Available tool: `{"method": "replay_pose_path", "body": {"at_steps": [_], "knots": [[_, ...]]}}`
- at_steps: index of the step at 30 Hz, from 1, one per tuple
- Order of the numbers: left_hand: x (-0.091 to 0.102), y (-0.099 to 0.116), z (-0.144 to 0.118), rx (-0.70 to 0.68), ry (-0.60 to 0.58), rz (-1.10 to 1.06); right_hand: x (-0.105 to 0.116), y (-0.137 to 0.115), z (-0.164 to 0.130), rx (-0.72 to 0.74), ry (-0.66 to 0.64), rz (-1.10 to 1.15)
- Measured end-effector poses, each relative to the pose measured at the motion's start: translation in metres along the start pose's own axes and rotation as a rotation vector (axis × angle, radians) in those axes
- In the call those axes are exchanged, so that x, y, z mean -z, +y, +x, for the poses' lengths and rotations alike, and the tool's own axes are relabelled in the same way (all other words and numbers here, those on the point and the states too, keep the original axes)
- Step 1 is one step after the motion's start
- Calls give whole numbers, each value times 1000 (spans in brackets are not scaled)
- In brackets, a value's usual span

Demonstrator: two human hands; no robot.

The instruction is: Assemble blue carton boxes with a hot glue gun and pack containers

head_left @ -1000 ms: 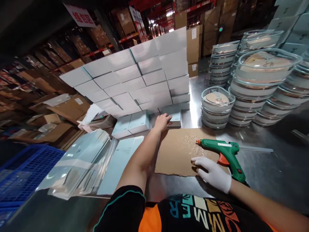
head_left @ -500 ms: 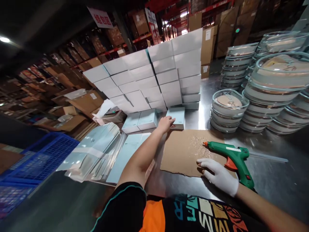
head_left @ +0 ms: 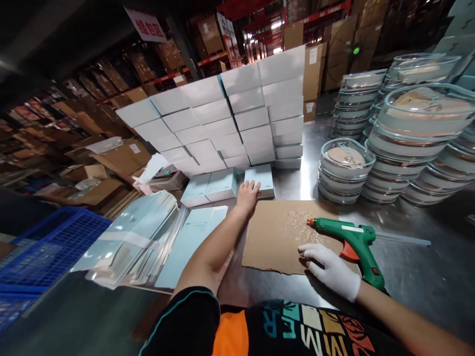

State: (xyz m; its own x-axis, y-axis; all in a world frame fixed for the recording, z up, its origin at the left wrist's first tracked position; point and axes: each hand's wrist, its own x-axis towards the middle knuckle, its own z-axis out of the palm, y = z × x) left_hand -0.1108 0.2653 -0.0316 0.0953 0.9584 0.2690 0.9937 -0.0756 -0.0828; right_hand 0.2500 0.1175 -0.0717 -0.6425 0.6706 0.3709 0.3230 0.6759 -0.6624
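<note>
My left hand (head_left: pixel 248 194), bare, reaches forward and rests its fingers on the near edge of a pale blue box (head_left: pixel 260 179) lying flat on the steel table. My right hand (head_left: pixel 331 270), in a white glove, lies flat on a brown cardboard sheet (head_left: pixel 278 237), fingers apart, holding nothing. A green glue gun (head_left: pixel 352 242) stands on that sheet just right of the gloved hand, its nozzle over a patch of dried glue drips (head_left: pixel 302 223).
A wall of stacked white boxes (head_left: pixel 237 118) rises behind. Two more pale blue boxes (head_left: pixel 211 188) lie left of my left hand. Flat-packed cartons in plastic (head_left: pixel 137 237) sit at left, a blue crate (head_left: pixel 44 247) beyond. Stacks of glass dishes (head_left: pixel 408 133) fill the right.
My left hand has drawn back slightly along the blue box's near edge. The right hand and glue gun stay put; the head view has shifted a little.
</note>
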Motion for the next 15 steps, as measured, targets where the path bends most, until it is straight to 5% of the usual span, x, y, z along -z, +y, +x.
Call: {"method": "replay_pose_path", "body": {"at_steps": [9, 15], "knots": [[12, -54, -12, 133, -64, -18, 2, -3, 1, -41, -12, 51], [6, -58, -15, 261, -44, -39, 1, 0, -1, -88, -7, 63]]}}
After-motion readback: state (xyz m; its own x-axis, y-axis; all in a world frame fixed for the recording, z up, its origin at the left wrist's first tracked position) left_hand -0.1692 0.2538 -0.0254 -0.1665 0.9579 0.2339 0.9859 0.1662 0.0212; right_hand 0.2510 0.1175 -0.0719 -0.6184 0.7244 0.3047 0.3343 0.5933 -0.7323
